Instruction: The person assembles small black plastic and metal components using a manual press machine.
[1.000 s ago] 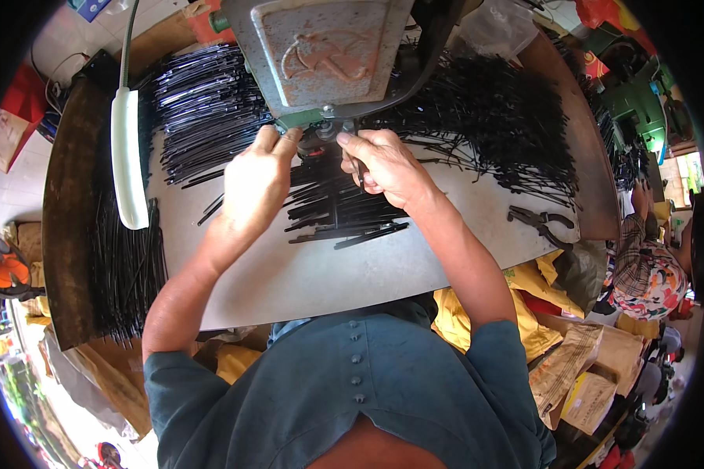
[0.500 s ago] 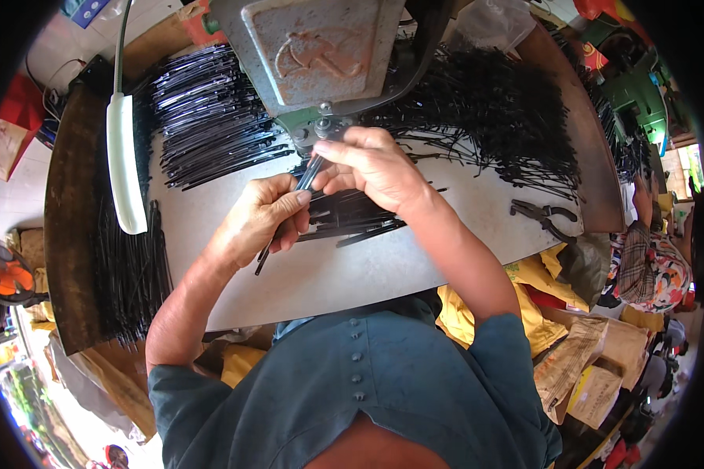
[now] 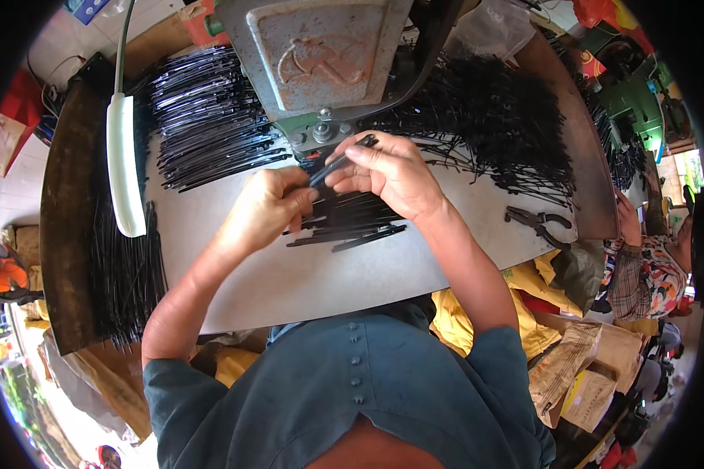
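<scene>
My left hand (image 3: 266, 205) is closed around a thin black metal rod (image 3: 326, 173), or a few laid together. The rod slants up to the right, and its upper end sits between the thumb and fingers of my right hand (image 3: 393, 177). Both hands are just below the riveting head (image 3: 321, 131) of a grey-green press (image 3: 321, 59). Under the hands, more black rods (image 3: 356, 223) lie loosely on the pale worktop (image 3: 313, 285). How many rods I hold cannot be made out.
Stacked black rods (image 3: 211, 117) lie at the back left, with another bundle (image 3: 129, 273) along the left edge. A tangled rod pile (image 3: 501, 117) covers the back right, near dark pliers (image 3: 538, 224). A white lamp (image 3: 125, 164) hangs left. Another person's forearm (image 3: 630, 223) shows far right.
The rod has tipped from steep to a flatter slant, its upper end moving right into my right hand. My right hand has shifted slightly right, and my left hand has turned.
</scene>
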The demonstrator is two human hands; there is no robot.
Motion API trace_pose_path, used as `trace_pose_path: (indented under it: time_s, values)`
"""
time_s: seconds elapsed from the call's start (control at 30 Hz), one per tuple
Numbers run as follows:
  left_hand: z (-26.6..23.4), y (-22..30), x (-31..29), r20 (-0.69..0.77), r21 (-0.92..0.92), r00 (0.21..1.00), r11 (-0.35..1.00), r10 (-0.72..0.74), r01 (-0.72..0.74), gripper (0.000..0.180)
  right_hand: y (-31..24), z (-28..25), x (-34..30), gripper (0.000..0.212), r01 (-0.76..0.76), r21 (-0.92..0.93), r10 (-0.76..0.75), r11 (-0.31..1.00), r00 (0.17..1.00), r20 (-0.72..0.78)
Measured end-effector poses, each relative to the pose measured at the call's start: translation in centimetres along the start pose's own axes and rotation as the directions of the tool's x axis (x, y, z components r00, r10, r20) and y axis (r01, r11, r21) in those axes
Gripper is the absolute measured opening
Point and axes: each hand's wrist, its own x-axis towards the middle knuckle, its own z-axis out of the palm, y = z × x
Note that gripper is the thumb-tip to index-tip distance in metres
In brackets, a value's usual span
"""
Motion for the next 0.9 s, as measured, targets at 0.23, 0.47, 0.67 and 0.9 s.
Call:
trace_pose_path:
  time_s: [0.23,0.47,0.67,0.9]
  values:
    - [3.3,0.9,-0.4,-0.226,-0.065,0.946,0.966,0.231,-0.252,0.031,-0.5,-2.1,1.8,0.015,0.242,0.142,-0.186,0.96,0.926,-0.328]
    - [0.2,-1.9,4.6,-0.108,-0.917,0.943,0.399,-0.314,0.028,0.025,-0.3,-1.8,2.3,0.017,0.238,0.144,-0.194,0.96,0.944,-0.268]
    - [0.5,-2.3,5.0,-0.174,-0.895,0.938,0.445,-0.299,-0.024,0.023,-0.2,-1.2,2.2,0.017,0.271,0.156,-0.212,0.95,0.925,-0.314]
    - [1.8,-2.4,4.9,-0.185,-0.915,0.954,0.395,-0.235,-0.081,0.024,1.1,-1.2,1.9,0.02,0.352,0.285,-0.237,0.892,0.898,-0.371]
